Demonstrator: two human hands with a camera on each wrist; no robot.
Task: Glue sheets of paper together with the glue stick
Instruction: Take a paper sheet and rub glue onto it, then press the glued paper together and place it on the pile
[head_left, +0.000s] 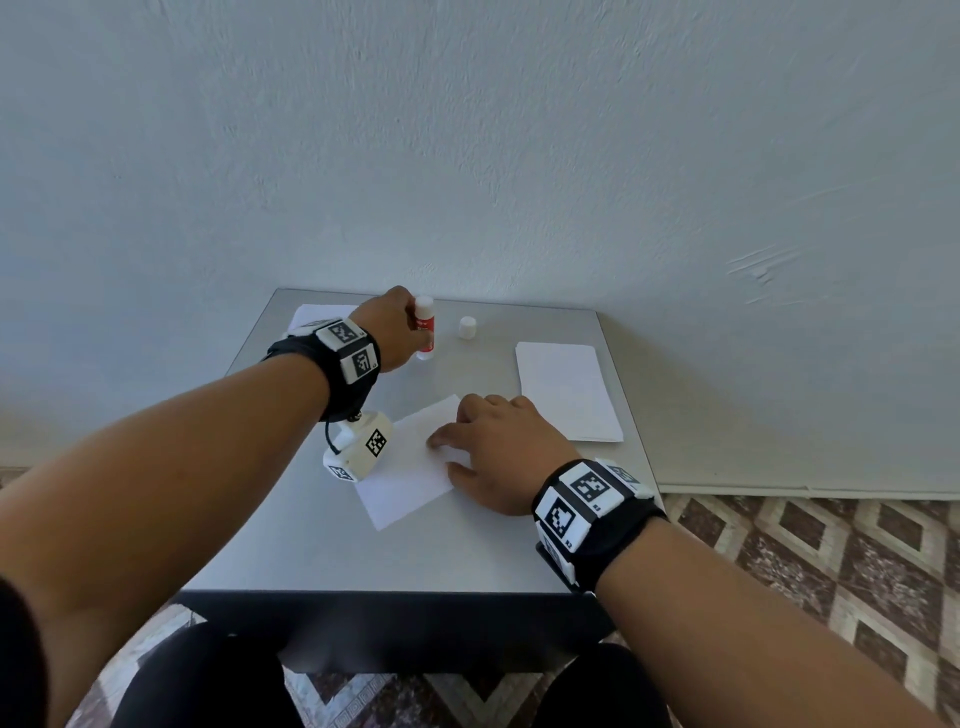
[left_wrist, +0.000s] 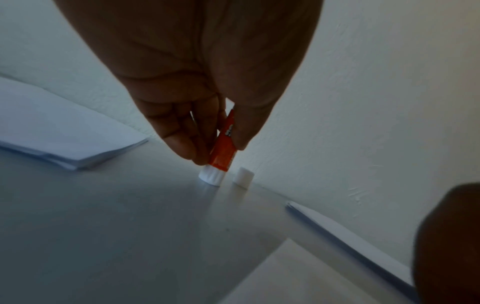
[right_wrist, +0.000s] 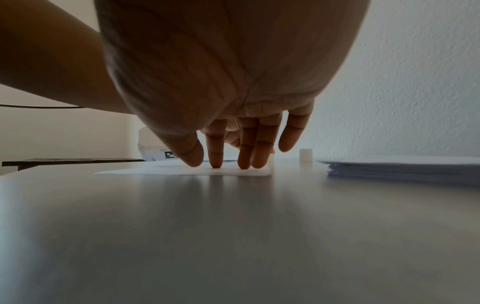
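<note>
The red-and-white plastic glue stick (head_left: 424, 328) stood upright at the far centre of the flat grey table (head_left: 467, 551), its small white cap (head_left: 467, 328) off and standing just to its right. The left hand (head_left: 392, 330) pinched the red barrel between thumb and curled fingers (left_wrist: 182, 142). The right hand (head_left: 496, 452) held its fingers straight and slightly apart, tips pressing the single white paper sheet (head_left: 410, 467) at near centre. A stack of white sheets (head_left: 569, 389) lay at far right. The stick appeared light, rigid and smooth; mid-barrel was judged the best hold. The sheet appeared thin, limp and easily creased, and was best held flat under the fingertips.
</note>
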